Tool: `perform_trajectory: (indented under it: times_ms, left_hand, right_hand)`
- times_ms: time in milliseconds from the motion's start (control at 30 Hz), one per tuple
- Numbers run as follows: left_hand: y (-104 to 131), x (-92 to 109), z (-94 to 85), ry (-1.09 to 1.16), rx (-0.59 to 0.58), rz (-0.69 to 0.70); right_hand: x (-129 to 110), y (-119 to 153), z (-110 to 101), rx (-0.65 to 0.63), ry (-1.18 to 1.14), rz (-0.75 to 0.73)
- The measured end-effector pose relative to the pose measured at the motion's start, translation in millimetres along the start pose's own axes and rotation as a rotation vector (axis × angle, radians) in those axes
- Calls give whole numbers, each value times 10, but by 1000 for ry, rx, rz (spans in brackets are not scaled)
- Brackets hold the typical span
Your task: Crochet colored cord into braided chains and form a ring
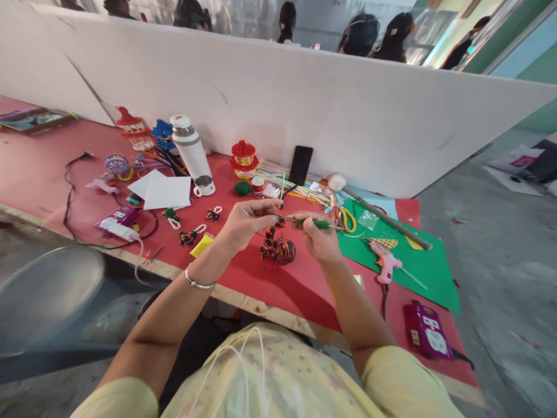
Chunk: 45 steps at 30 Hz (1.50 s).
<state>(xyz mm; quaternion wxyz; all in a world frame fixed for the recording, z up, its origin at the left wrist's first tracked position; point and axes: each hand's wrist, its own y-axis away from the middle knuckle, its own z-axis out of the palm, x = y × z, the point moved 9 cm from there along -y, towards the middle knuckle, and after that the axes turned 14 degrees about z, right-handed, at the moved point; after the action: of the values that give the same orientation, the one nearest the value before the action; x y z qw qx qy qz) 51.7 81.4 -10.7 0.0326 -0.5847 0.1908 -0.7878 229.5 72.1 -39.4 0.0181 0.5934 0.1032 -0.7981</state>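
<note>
One yarn strip [268,234] is pinched in left hand [244,224]; right hand [321,239] grips green hook [322,224]; yarn ball [286,251] on table [248,276].

No text, label, brand, number or sign can be read. The tall white cylindrical flask [194,155] bears a small orange mark on its top, too small to make out. On the white bag with a bright pink panel [523,160], at the far right, the panel is too blurred to read. The pink plastic glue gun [384,260] shows a small dark red patch on its handle, with nothing legible.
</note>
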Motion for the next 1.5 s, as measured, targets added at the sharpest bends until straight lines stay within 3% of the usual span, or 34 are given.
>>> perform_trajectory:
  times_ms: [167, 367, 500, 600, 700, 767, 867, 967, 1033, 1133, 1233, 1500]
  left_hand:
    - [-3, -42, 43, 9, 27, 19]
    - [11, -85, 29, -60, 92, 94]
    - [19, -100, 19, -96, 70, 115]
    - [39, -57, -3, -260, 78, 195]
    - [101, 86, 6, -482, 183, 373]
    - [141, 123, 27, -470, 284, 422]
    - [130, 37, 36, -205, 393, 330]
    - [77, -38, 32, 43, 395, 193]
    - [51, -69, 23, 127, 332, 89]
    - [63, -129, 29, 212, 207, -69]
    - [102, -166, 27, 253, 157, -163]
    - [122, -133, 61, 222, 91, -197]
  right_hand:
    - [186, 7, 22, 92, -169, 85]
    - [222, 41, 35, 203, -263, 38]
    - [211, 37, 7, 194, -202, 25]
    - [98, 78, 37, 211, -12, -11]
    - [-50, 182, 127, 338, 167, -101]
    - [-74, 253, 188, 454, 141, -152]
    - [96, 254, 250, 532, -97, -111]
    - [321, 144, 290, 447, -369, 28]
    - [355, 92, 285, 362, -434, 82]
    - [275, 90, 191, 295, -375, 68]
    - [142, 132, 83, 275, -217, -8]
    - [-254, 203, 59, 138, 186, -255]
